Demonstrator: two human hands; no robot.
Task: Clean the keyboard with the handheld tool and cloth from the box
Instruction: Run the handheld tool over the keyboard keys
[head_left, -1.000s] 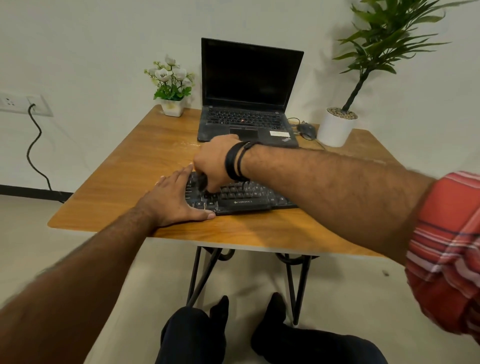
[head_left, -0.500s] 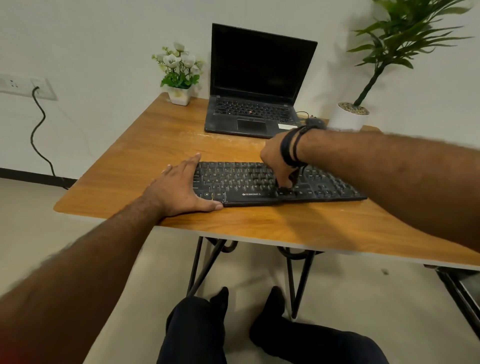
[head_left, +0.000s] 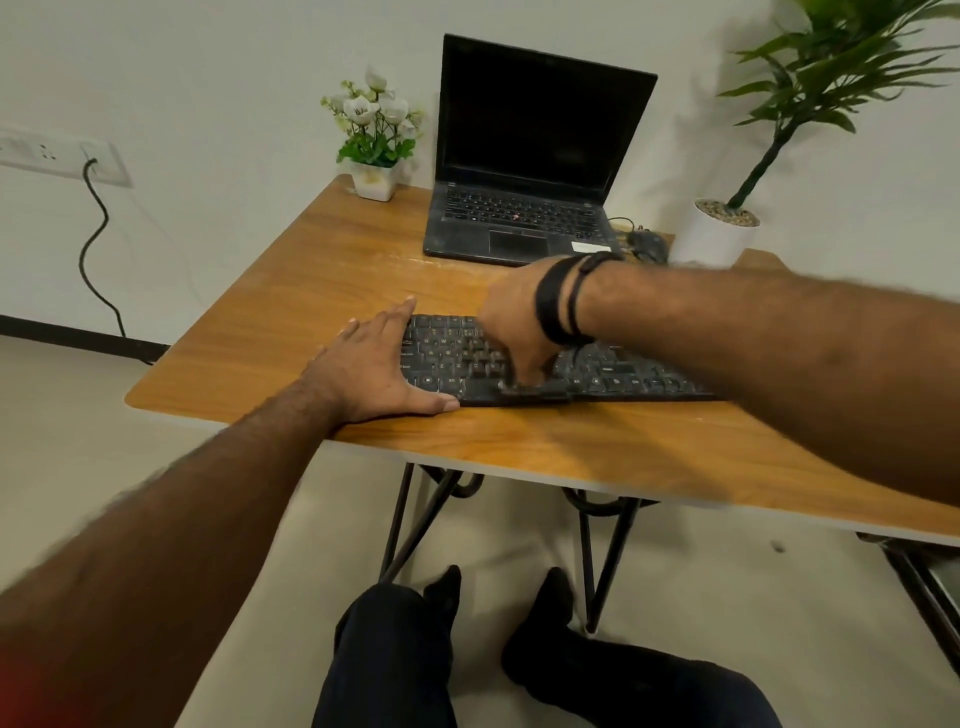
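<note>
A black keyboard (head_left: 623, 371) lies near the front edge of the wooden table (head_left: 322, 291). My left hand (head_left: 382, 364) rests flat, fingers spread, on the keyboard's left end and the table beside it. My right hand (head_left: 514, 322), with dark bands on its wrist, is closed on a dark handheld tool (head_left: 535, 392) whose flat head presses on the keyboard's front row near the middle. The hand hides most of the tool. No cloth or box is in view.
An open black laptop (head_left: 519, 218) stands at the back of the table with a mouse (head_left: 647, 244) to its right. A small flower pot (head_left: 374, 179) sits back left, a tall potted plant (head_left: 719, 236) back right. My legs are under the table.
My right hand swept the tool from the keyboard's left end to the right, then back towards the middle. My left hand stayed at the left end.
</note>
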